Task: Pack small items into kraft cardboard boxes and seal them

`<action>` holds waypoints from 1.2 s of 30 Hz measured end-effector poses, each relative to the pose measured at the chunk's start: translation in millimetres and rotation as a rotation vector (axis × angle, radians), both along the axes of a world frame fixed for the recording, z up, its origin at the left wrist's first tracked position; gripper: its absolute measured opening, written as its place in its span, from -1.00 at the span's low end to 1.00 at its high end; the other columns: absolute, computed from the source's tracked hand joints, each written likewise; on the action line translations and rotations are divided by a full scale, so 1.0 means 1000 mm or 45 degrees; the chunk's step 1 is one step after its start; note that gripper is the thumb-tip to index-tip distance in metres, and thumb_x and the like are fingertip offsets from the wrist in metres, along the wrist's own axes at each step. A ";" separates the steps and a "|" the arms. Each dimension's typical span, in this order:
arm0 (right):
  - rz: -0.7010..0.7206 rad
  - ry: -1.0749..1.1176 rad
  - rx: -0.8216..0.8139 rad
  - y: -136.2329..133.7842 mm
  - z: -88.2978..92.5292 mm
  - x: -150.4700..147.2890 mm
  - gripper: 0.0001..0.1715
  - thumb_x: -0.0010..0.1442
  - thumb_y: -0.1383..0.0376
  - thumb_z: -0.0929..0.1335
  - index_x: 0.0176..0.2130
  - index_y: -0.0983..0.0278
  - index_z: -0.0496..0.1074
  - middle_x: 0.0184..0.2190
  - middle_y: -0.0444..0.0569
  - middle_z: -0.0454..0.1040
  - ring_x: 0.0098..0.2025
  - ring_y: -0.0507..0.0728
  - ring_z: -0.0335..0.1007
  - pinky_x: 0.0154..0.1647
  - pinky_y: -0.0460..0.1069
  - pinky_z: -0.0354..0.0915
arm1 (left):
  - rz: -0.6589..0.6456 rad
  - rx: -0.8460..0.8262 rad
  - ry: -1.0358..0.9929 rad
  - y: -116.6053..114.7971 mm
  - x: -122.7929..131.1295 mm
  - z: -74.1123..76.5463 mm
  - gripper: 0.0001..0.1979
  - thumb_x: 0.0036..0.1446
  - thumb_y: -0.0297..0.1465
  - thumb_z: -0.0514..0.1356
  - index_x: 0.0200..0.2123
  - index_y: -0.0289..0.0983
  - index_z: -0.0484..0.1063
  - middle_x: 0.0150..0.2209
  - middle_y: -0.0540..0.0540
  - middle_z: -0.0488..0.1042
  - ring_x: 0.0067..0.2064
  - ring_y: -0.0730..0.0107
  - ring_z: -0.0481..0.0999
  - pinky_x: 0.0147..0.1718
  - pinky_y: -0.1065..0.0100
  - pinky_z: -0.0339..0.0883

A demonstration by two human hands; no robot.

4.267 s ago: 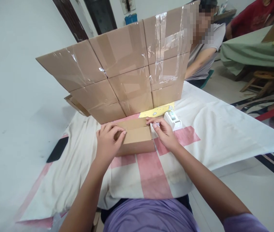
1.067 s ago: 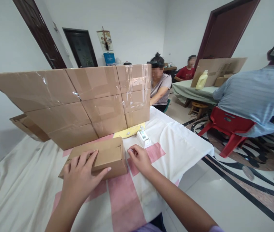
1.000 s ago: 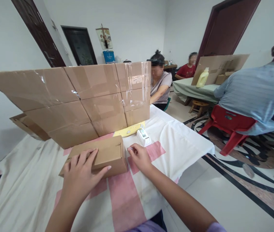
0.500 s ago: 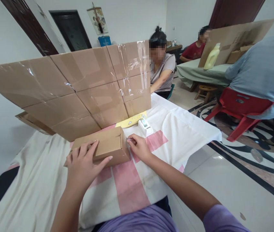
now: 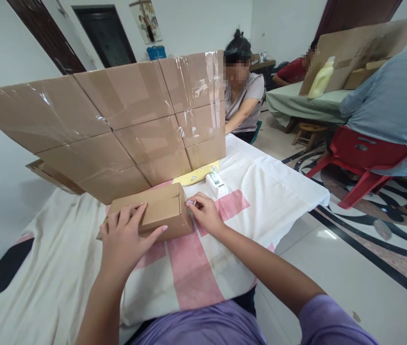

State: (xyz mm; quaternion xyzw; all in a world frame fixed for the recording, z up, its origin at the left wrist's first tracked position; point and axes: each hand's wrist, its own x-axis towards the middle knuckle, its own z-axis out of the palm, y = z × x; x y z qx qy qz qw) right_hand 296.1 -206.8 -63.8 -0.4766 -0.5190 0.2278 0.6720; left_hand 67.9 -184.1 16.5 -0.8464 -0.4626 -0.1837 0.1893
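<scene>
The left hand [image 5: 128, 235] lies open on the small cardboard box [image 5: 163, 211]. The right hand [image 5: 205, 216] pinches a pale strip [image 5: 190, 202] beside it.

Bright, even daylight; soft shadows, tape glare, wide-angle edge distortion.

Big taped-together cardboard screen [image 5: 117, 129] stands across the tabletop's white-and-pink cloth [image 5: 278, 187], with a yellow sheet [image 5: 196, 176] and a white tape dispenser [image 5: 217, 183] at its foot. Further back there's a person in grey [image 5: 244, 103], a red chair [image 5: 361, 158] and a yellow bottle [image 5: 321, 79].
</scene>
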 end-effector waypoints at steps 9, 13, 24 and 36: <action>0.187 0.198 -0.060 0.001 -0.007 0.003 -0.83 0.16 0.20 0.46 -0.38 0.26 0.60 -0.44 -0.10 0.44 -0.40 0.06 0.32 -0.37 -0.04 0.18 | 0.035 -0.069 0.008 0.000 0.000 0.001 -0.26 0.17 0.10 0.10 0.24 -0.27 0.36 0.18 -0.27 0.43 0.14 -0.23 0.27 0.02 -0.04 0.10; 0.236 0.151 -0.056 -0.005 -0.007 0.004 -0.79 0.16 0.17 0.47 -0.30 0.27 0.64 -0.38 -0.05 0.50 -0.35 0.08 0.37 -0.33 -0.03 0.23 | 0.040 -0.075 -0.007 0.000 -0.001 0.000 -0.26 0.17 0.10 0.11 0.25 -0.26 0.34 0.18 -0.28 0.42 0.16 -0.23 0.27 0.02 -0.03 0.09; 0.339 -0.396 0.014 -0.025 -0.005 0.009 -0.58 0.31 0.31 0.29 0.09 0.23 0.55 -0.36 -0.11 0.34 -0.43 0.01 0.27 -0.40 -0.07 0.22 | 0.054 -0.041 0.031 -0.005 0.004 0.001 -0.24 0.17 0.11 0.11 0.25 -0.32 0.34 0.15 -0.32 0.44 0.12 -0.22 0.29 0.04 -0.03 0.09; 0.257 -0.220 0.028 -0.024 -0.005 0.006 -0.61 0.23 0.35 0.31 -0.03 0.26 0.64 -0.36 -0.08 0.41 -0.40 0.02 0.33 -0.39 -0.07 0.22 | 0.029 -0.002 0.037 -0.004 0.004 0.000 -0.24 0.18 0.09 0.14 0.24 -0.36 0.36 0.14 -0.32 0.45 0.10 -0.21 0.29 0.00 -0.01 0.10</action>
